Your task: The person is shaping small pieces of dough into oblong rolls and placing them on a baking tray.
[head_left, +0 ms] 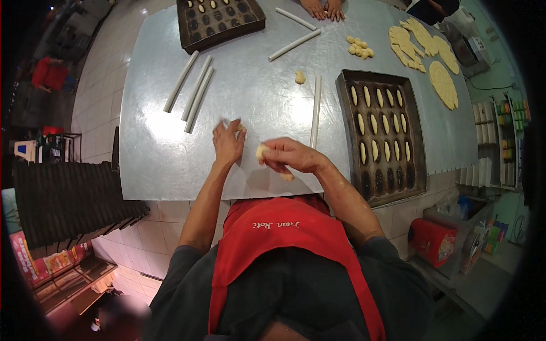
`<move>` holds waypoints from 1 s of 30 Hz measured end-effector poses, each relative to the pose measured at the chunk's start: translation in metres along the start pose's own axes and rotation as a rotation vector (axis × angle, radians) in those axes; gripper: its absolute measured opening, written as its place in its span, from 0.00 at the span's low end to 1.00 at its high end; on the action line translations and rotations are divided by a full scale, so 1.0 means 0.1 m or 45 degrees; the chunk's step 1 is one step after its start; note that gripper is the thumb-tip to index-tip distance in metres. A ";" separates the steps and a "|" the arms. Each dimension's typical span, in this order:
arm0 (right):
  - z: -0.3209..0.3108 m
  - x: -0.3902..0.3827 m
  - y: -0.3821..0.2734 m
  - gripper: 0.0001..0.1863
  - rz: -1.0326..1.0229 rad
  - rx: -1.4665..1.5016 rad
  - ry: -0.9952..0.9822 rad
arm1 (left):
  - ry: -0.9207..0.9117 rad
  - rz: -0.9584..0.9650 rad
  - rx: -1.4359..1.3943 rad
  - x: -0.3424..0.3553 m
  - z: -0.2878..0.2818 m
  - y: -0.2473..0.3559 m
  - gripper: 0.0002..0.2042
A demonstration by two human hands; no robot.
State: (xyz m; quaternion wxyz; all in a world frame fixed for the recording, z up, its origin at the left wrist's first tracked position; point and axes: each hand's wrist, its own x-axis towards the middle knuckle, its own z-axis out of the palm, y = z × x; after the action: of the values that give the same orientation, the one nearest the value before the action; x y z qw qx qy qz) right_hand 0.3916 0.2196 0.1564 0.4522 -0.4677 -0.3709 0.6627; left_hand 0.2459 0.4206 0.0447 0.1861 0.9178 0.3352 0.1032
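My left hand (228, 142) is over the near part of the metal table, fingers curled down, with a small piece of pale dough (242, 128) between thumb and fingers. To its right, my right hand (291, 154) is closed on a lump of yellowish dough (261, 152) that sticks out past the fingers. Another bit of dough (287, 177) shows just below that hand; whether the fingers touch it I cannot tell. Farther off on the table lies a single dough lump (300, 77).
Right of my hands stands a dark baking tray (384, 182) with rows of shaped dough; another tray (222, 38) is at the far left. Grey tubes (317, 112) lie about the table (148, 142). Dough balls (360, 48) and flat dough sheets (443, 85) sit far right. Another person's hands (323, 9) rest at the far edge.
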 end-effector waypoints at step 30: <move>-1.07 -0.01 1.02 0.31 0.372 -1.404 1.945 | -0.165 0.714 -0.361 -0.39 0.40 0.48 0.24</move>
State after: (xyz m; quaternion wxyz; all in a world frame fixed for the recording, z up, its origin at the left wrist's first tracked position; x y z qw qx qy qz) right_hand 0.4682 0.1938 0.0322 0.2009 -0.9633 -0.1733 -0.0402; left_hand 0.2568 0.3498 0.0256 0.2975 0.9440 0.0390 0.1375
